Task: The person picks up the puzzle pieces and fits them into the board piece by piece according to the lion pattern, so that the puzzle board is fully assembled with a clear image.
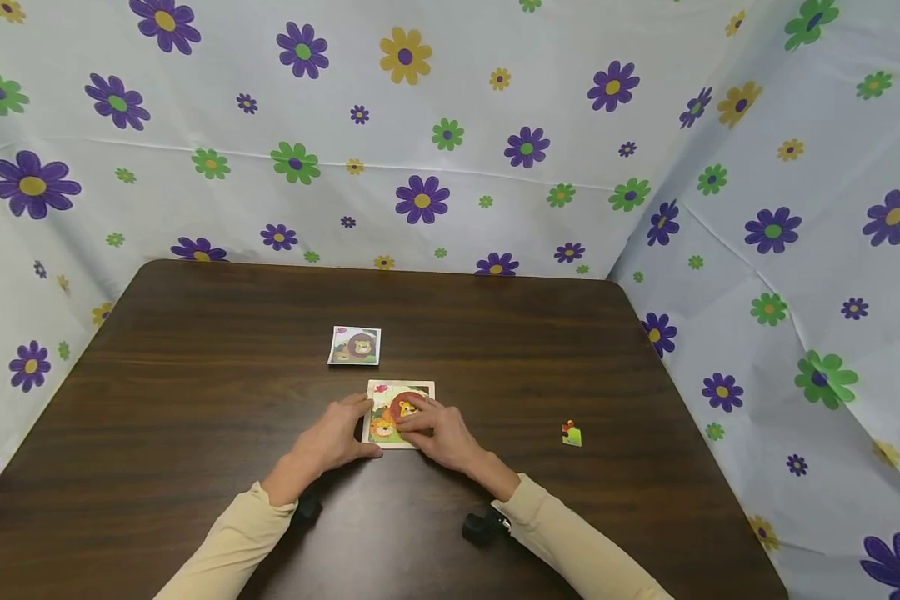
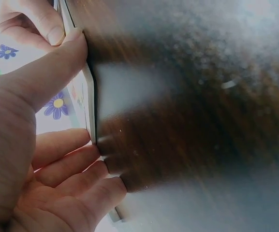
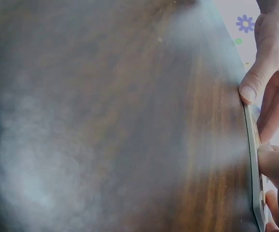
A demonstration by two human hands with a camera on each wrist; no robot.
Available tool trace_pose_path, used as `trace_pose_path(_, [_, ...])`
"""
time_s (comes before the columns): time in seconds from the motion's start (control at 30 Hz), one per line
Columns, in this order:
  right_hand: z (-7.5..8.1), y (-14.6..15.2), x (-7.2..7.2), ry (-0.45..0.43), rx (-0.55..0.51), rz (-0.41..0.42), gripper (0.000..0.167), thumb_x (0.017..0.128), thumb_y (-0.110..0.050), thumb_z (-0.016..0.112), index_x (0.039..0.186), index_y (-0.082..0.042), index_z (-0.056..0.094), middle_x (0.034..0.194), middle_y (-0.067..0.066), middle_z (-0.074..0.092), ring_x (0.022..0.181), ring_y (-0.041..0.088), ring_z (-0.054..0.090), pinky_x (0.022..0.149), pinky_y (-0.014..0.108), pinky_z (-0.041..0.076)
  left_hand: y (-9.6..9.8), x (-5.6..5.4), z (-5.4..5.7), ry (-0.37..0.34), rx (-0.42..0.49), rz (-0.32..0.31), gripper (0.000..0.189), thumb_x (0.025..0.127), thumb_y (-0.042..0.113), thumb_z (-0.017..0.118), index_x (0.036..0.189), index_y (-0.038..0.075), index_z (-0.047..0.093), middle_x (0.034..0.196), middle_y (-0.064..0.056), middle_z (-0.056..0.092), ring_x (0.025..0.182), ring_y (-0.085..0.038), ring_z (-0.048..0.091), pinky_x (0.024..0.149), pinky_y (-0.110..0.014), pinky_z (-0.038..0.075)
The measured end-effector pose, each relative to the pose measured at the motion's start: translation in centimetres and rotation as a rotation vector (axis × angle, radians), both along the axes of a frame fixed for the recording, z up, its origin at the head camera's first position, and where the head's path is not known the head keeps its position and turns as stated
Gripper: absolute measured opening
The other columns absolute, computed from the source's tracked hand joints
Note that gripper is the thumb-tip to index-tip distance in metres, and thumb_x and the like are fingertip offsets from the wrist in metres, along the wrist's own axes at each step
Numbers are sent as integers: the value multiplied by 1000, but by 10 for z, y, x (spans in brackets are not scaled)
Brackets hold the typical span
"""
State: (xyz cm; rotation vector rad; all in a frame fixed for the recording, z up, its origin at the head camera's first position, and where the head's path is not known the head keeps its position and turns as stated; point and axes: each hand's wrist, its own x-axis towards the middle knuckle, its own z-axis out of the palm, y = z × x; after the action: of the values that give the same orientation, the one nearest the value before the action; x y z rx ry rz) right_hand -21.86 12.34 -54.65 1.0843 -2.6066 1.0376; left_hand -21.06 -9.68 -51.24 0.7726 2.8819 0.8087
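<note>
A wooden jigsaw puzzle (image 1: 382, 437) with a lion picture and a pale frame lies on the table in the head view. My left hand (image 1: 333, 437) holds its near left corner, fingers along the left side and thumb at the near edge. In the left wrist view the fingers (image 2: 74, 166) rest against the frame's edge. My right hand (image 1: 444, 433) is over the right part of the puzzle, thumb and fingers brought together on a puzzle piece at the lion, mostly hidden by the fingertips. The right thumb (image 3: 274, 162) shows above the frame's edge in the right wrist view.
A loose green and red puzzle piece (image 1: 572, 434) lies on the table to the right. Beyond the puzzle, slightly left, is a small picture card (image 1: 355, 346) of the same lion. A flowered cloth (image 1: 450, 133) hangs behind the dark wooden table (image 1: 195, 375) and along its sides.
</note>
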Motion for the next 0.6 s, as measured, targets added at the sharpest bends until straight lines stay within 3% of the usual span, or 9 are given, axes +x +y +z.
trace_pose_path(0.13, [2, 0, 0, -23, -17, 9, 18, 81, -12, 77, 98, -6, 77, 100, 3, 73, 120, 25, 57, 97, 49, 45, -2, 0, 0, 4, -2, -10, 70, 66, 27, 88, 117, -12, 60, 124, -30, 56, 116, -45, 52, 96, -52, 44])
trace_pose_path(0.3, [22, 15, 5, -80, -75, -27, 28, 83, -19, 76, 106, -3, 73, 107, 7, 72, 118, 32, 57, 97, 60, 41, -3, 0, 0, -30, -22, -4, 70, 67, 27, 88, 117, -12, 60, 125, -31, 55, 117, -45, 51, 96, -53, 43])
trace_pose_path(0.47, [46, 55, 7, -85, -113, -201, 33, 81, -20, 77, 109, -3, 71, 104, 8, 72, 107, 31, 63, 90, 50, 49, -2, -1, 0, -24, -25, -8, 71, 66, 27, 88, 118, -13, 59, 126, -31, 54, 118, -46, 50, 97, -53, 42])
trace_pose_path(0.6, [51, 93, 11, -114, -72, -334, 38, 83, -21, 75, 117, -4, 67, 101, 8, 72, 100, 26, 66, 84, 49, 51, 1, -2, -1, -4, -11, -16, 71, 65, 27, 88, 117, -13, 59, 124, -31, 55, 116, -46, 52, 96, -53, 43])
